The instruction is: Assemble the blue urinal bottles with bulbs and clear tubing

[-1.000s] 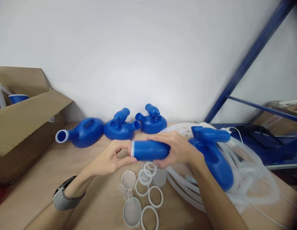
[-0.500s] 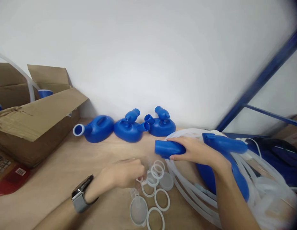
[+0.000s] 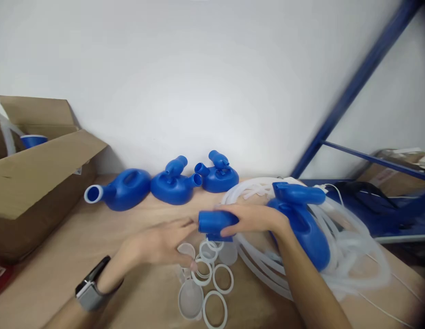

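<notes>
My right hand (image 3: 248,219) grips a short blue plastic spout (image 3: 212,221) from the right, its round end facing left. My left hand (image 3: 160,242) is slightly blurred, its fingers stretched toward that end and its thumb apart. Near the thumb lies a white ring (image 3: 201,284), and a translucent cap (image 3: 186,249) shows between thumb and fingers; I cannot tell whether they touch it. Below the hands are another white ring (image 3: 215,325), a clear strapped cap (image 3: 191,299) and a flat translucent disc (image 3: 228,253).
Blue bottles stand along the wall: one with a white-rimmed mouth (image 3: 128,189), one with a loose spout on top (image 3: 174,188), and another farther right (image 3: 221,180). Coiled clear tubing (image 3: 260,269) and a large blue bottle (image 3: 306,233) lie right. A cardboard box (image 3: 44,183) stands left.
My right hand has brought the spout left and a little lower over the rings. My left hand's fingers have gone from pinched to spread. The view has turned slightly right.
</notes>
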